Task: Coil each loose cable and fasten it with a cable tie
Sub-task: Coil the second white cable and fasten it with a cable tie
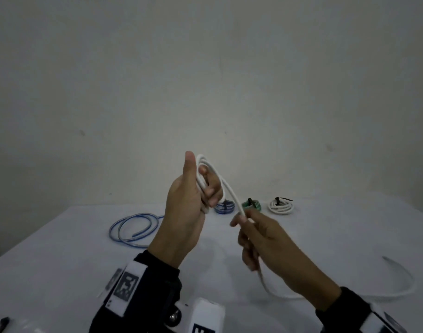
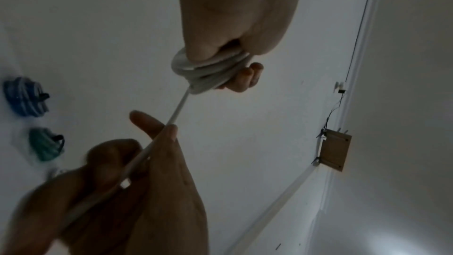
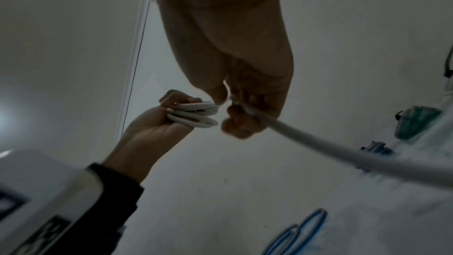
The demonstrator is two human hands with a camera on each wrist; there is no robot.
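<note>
My left hand [image 1: 193,188] is raised above the table and grips several loops of a white cable [image 1: 227,186] wound round its fingers; the wound loops [image 2: 208,69] also show in the left wrist view. From the coil the cable runs down to my right hand [image 1: 251,227], which pinches the strand between thumb and fingers. The free tail [image 1: 385,294] trails in an arc over the white table [image 1: 61,248] at the right. In the right wrist view the coil [image 3: 193,113] sits just left of my right fingers [image 3: 242,123].
A loose blue cable [image 1: 133,227] lies curled on the table at the left. At the back stand three tied coils: blue [image 1: 224,206], green [image 1: 252,205] and white [image 1: 281,205]. Black cable ties [image 1: 2,324] lie at the near left edge.
</note>
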